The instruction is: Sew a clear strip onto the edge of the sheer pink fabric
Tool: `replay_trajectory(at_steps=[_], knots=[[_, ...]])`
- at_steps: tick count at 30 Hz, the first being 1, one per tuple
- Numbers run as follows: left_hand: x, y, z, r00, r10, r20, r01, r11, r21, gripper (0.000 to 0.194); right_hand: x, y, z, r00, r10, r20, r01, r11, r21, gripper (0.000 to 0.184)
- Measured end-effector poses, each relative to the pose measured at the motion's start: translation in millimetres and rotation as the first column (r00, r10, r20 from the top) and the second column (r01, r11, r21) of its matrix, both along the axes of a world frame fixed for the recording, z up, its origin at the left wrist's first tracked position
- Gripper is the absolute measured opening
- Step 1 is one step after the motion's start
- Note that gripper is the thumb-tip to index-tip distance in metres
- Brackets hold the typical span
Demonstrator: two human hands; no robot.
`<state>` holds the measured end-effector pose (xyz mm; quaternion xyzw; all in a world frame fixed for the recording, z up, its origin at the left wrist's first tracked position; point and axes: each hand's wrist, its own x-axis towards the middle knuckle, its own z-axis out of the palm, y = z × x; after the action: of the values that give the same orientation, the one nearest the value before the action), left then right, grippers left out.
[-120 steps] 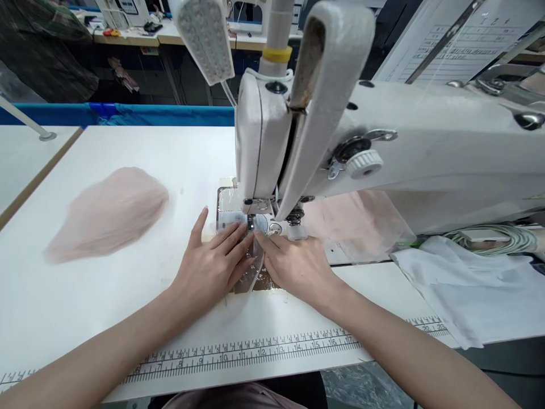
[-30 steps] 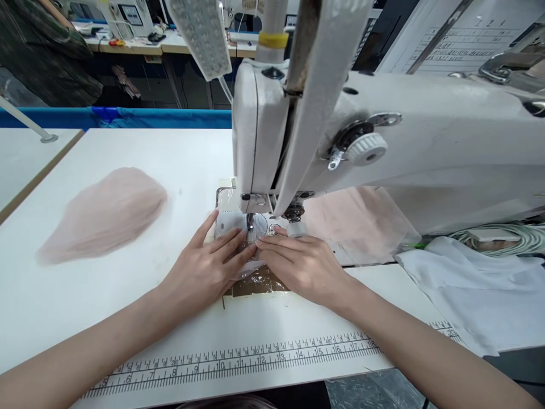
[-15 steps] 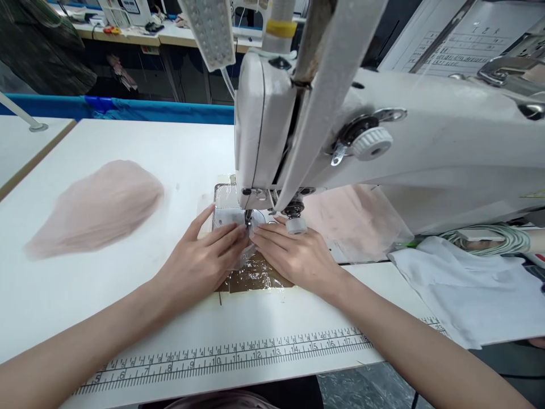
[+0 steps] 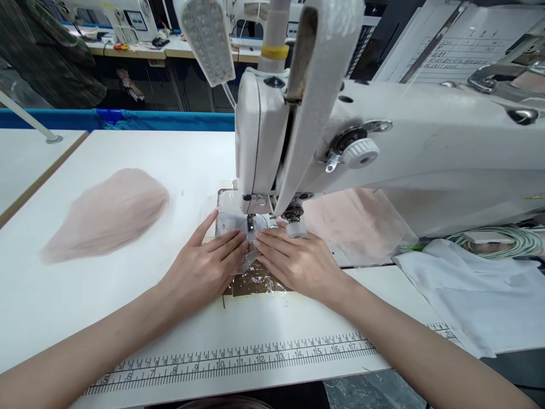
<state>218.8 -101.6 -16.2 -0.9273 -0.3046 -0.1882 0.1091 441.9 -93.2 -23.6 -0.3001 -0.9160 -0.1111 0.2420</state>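
Note:
My left hand lies flat on the white table, fingers stretched toward the needle and presser foot of the white sewing machine. My right hand lies flat opposite it, fingertips almost meeting the left ones. Both press down a small sheer, pale fabric piece just in front of the needle. A brown taped patch shows between the wrists. The fabric under the fingers is mostly hidden.
A stack of sheer pink fabric pieces lies at the left. More pink fabric in clear plastic sits under the machine arm. White cloth lies at the right. A printed ruler strip runs along the table's front edge.
Both hands have stayed pressed on the small fabric piece at the needle, shifting only slightly. The view has wobbled a little.

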Motion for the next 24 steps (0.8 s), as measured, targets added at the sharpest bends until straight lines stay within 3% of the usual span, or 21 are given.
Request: replay_trajectory(at_steps=[24], knots=[[0, 16, -5.1, 0.999, 0.01, 0.039, -0.01, 1.0, -0.004, 0.031, -3, 5, -0.6, 0.996, -0.088, 0.019, 0.088, 0.996, -0.031, 0.026]])
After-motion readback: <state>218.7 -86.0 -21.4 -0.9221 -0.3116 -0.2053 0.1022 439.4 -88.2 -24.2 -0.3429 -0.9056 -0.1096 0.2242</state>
